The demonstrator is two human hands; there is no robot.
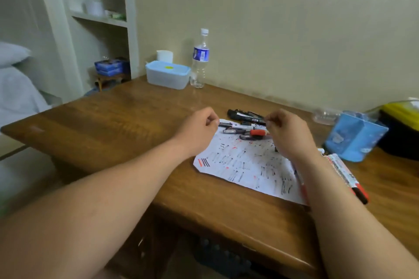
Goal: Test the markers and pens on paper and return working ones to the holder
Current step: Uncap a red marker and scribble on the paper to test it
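A white sheet of paper (247,163) covered in black and red test strokes lies on the wooden desk (127,120). A pile of black and red markers (247,115) rests at its far edge. My left hand (199,130) and right hand (288,135) hover over the paper with curled fingers. Their fingertips meet the two ends of a white marker (238,126), which they seem to pinch between them. The blue pen holder (356,137) stands to the right. Two more markers (347,175) lie by my right forearm, and a red pen (302,186) is partly hidden under it.
A lidded plastic box (167,75), a white cup (164,55) and a water bottle (200,59) stand at the back by the wall. A clear dish (324,116) and a yellow-and-black object (401,124) sit at the far right. Shelves and a bed are to the left.
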